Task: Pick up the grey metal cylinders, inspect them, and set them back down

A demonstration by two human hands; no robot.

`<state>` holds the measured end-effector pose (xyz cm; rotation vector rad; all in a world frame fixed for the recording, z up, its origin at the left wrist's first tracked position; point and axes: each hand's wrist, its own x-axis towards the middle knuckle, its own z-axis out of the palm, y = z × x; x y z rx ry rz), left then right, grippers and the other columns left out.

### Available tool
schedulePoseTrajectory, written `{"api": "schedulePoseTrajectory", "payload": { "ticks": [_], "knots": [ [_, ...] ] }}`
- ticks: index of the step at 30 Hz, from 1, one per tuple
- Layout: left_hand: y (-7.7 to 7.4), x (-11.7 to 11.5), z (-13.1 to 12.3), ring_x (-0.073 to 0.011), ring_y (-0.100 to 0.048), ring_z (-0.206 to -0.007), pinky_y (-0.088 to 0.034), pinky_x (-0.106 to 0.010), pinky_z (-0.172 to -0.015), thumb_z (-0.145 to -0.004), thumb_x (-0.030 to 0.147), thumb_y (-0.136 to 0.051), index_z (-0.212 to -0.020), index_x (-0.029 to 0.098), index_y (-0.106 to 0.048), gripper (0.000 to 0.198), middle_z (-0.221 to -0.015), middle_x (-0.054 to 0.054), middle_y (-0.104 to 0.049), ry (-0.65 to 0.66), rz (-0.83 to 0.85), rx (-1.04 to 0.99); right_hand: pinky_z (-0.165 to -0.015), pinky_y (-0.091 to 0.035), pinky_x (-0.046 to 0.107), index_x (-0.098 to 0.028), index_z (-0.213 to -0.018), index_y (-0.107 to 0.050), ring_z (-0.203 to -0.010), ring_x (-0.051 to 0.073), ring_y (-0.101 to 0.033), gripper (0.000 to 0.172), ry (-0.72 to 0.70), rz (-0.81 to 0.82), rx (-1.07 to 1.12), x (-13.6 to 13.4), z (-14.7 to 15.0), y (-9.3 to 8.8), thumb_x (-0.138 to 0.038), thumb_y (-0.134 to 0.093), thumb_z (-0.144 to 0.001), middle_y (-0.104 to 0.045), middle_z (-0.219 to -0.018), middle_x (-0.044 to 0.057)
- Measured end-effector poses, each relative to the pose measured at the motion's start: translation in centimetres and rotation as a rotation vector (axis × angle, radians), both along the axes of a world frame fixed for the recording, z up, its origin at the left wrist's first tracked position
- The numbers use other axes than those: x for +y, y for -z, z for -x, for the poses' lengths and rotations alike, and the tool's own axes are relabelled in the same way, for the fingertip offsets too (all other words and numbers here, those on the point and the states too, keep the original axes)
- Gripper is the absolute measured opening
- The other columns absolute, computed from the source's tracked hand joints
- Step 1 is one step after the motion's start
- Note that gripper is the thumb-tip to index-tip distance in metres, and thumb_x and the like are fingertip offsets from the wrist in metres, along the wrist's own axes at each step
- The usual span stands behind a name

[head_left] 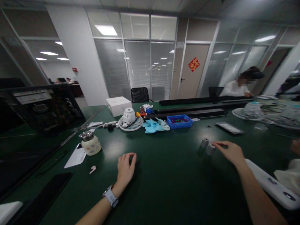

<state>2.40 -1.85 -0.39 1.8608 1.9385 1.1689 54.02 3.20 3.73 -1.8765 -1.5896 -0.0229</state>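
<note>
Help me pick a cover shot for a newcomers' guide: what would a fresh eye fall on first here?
Probably the pale blue fan blades, bright against the dark green table, with the blue tray just to their right. Next might come the red diamond sign on the door behind. Nearer, on the right, stand two grey cylinders, one at the fingertips of the right grip.

The left forearm (97,212) and right forearm (257,189), both unsleeved, extend over the desk (168,187) toward its far edge. The left hand (125,168) has its fingers curled and its thumb arched toward them. The right hand (231,152), nearer that edge, bends leftward at the wrist, thumb and forefinger narrowing together at their tips.
</note>
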Motion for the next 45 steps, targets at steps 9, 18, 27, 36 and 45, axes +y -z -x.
{"api": "schedulePoseTrajectory", "payload": {
  "ticks": [9, 18, 27, 36, 45],
  "knots": [
    [0.1, 0.1, 0.1, -0.0273, -0.052, -0.101, -0.041, -0.048, -0.092, -0.090, 0.050, -0.043, -0.100, 0.022, -0.064, 0.037, -0.106, -0.008, -0.064, 0.015, -0.010, 0.025, -0.070, -0.050, 0.044, -0.025, -0.099, -0.076, -0.096, 0.036, -0.064, 0.057, 0.142, 0.234, -0.075, 0.1, 0.8, -0.2, -0.069, -0.052, -0.070, -0.070, -0.109, 0.013],
    [-0.1, 0.0, -0.1, -0.0277, -0.053, -0.102, -0.042, -0.049, -0.092, -0.089, 0.047, -0.045, -0.099, 0.022, -0.064, 0.033, -0.105, -0.008, -0.064, 0.006, -0.022, 0.010, -0.088, -0.035, 0.061, -0.021, -0.086, -0.077, -0.078, 0.034, -0.065, 0.050, 0.211, 0.133, -0.333, 3.8, 4.7, -1.4, -0.064, -0.059, -0.068, -0.072, -0.078, 0.016],
    [-0.6, -0.3, -0.4, -0.0265, -0.052, -0.102, -0.042, -0.047, -0.091, -0.089, 0.047, -0.047, -0.100, 0.023, -0.065, 0.032, -0.106, -0.008, -0.063, 0.016, -0.025, -0.004, -0.104, -0.011, 0.063, -0.026, -0.094, -0.072, -0.108, 0.033, -0.060, 0.037, -0.199, -0.169, -0.211, 1.4, 14.6, -2.7, -0.053, -0.061, -0.070, -0.074, -0.086, 0.006],
    [-2.0, -1.1, -1.4, -0.0249, -0.046, -0.112, -0.040, -0.045, -0.099, -0.088, 0.045, -0.054, -0.111, 0.031, -0.068, 0.030, -0.114, -0.006, -0.055, 0.227, -0.131, 0.011, -0.110, -0.016, 0.054, -0.027, -0.122, -0.058, -0.108, 0.024, -0.061, 0.059, -0.904, -0.046, 0.180, -1.9, 31.8, -0.6, -0.036, -0.072, -0.066, -0.074, -0.087, -0.001],
    [-2.4, 0.2, -2.7, -0.0261, -0.046, -0.112, -0.040, -0.046, -0.099, -0.082, 0.042, -0.064, -0.093, 0.032, -0.076, 0.019, -0.112, -0.006, -0.057, 0.246, -0.177, -0.025, -0.090, -0.046, 0.040, -0.023, -0.124, -0.049, -0.094, 0.022, -0.065, 0.064, -0.911, 0.093, 0.452, -1.8, 32.2, 3.5, -0.036, -0.075, -0.066, -0.070, -0.099, 0.004]
  ]
}}
